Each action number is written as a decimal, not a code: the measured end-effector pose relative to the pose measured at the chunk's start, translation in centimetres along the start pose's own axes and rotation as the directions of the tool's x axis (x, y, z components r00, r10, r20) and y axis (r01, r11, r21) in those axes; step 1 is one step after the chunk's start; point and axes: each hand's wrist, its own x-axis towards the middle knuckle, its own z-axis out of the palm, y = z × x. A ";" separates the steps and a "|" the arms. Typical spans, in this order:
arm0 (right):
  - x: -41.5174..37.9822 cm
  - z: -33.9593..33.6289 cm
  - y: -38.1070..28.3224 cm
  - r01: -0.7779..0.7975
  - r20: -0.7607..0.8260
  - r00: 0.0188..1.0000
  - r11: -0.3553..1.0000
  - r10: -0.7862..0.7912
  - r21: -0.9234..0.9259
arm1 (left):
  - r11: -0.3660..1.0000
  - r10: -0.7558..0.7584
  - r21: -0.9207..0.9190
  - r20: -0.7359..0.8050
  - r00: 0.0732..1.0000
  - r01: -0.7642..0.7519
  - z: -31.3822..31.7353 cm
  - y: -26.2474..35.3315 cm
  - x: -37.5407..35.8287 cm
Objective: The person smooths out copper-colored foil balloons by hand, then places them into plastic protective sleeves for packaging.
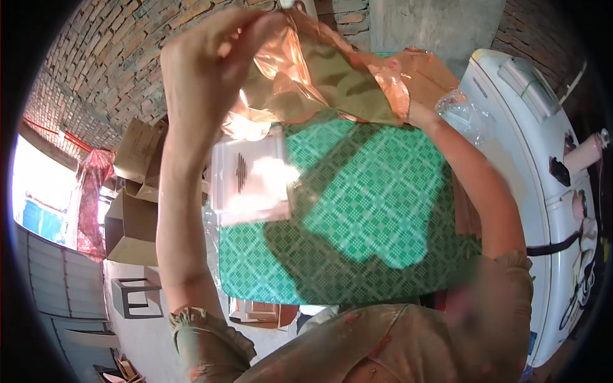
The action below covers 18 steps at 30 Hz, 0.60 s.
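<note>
A shiny copper-coloured foil sheet (341,80) is stretched above the far part of a table with a green patterned cloth (370,191). My left hand (214,60) is raised at the upper left, its fingers closed on the foil's edge. At the foil's lower right corner is my right hand (416,116), apparently gripping the edge, with its fingers mostly hidden by the sheet. Below the foil, on the left of the cloth, lies a clear plastic pack (252,175) with a dark striped mark; glare washes out part of it.
On the right stands a white appliance-like body (511,115) with crumpled clear plastic (463,115) beside it. Cardboard boxes (131,217) and a small grey stool frame (136,297) are at the left. A brick wall (108,64) rises behind.
</note>
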 end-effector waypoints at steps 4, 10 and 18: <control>-5.6 1.9 -4.4 -0.089 -0.004 0.995 0.871 0.104 0.484 | 0.991 0.126 -0.039 -0.006 0.992 -0.126 -2.7 3.1 -6.7; -16.6 4.8 -8.1 -0.346 -0.020 0.889 0.700 0.457 0.624 | 0.966 0.039 -0.258 0.099 0.994 -0.012 -1.7 11.5 -21.4; -25.2 8.2 -3.9 -0.373 -0.401 0.888 0.861 0.223 -0.346 | 0.904 -0.258 -0.262 0.295 0.920 0.337 0.2 20.0 -31.9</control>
